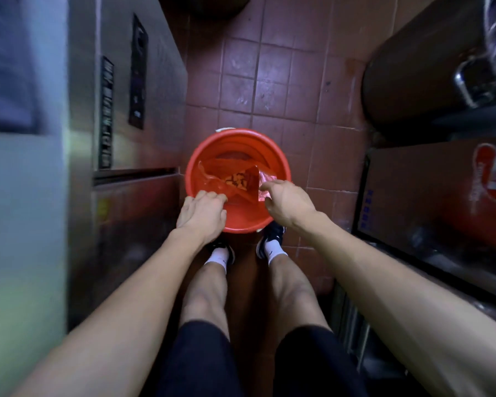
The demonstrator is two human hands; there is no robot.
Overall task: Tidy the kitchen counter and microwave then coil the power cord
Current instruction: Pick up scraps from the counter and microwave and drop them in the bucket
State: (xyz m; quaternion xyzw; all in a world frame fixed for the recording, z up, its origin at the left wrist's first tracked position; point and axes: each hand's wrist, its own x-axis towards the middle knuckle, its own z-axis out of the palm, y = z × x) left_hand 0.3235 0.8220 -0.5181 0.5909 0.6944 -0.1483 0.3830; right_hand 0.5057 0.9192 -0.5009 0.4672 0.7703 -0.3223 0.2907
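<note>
A red plastic bucket [272,144] stands on the tiled floor in front of my feet. Inside it lies a translucent red plastic bag [242,186] with small orange-yellow scraps [235,179] at its bottom. My left hand [202,210] pinches the bag's near left edge at the bucket's rim. My right hand [287,200] grips the bag's crumpled right edge, which looks pinkish. Both hands hold the bag's mouth apart over the bucket. No microwave, counter or power cord is in view.
A stainless steel cabinet [143,110] with dark labels runs along the left. On the right stand a dark rounded bin [418,70] and a box-like appliance with a red label [441,196]. The red tiled floor [269,75] stretches ahead between them.
</note>
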